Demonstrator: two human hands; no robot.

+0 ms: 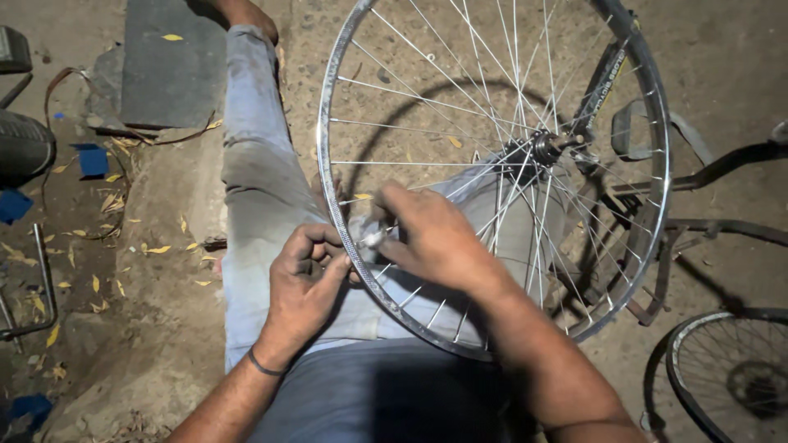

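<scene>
The wheel rim [328, 98] rests across the seated person's lap, its hub [542, 149] toward the right, with the left hand [304, 283] outside the rim's near-left edge and the right hand [431, 234] inside among the spokes [427, 94], both meeting at the same spot on the rim. A slab [168, 70] lies on the ground beyond the outstretched leg [254, 164] at the far left. A bicycle frame [706, 226] lies right of the wheel, with a second wheel [726, 369] at the near-right corner.
</scene>
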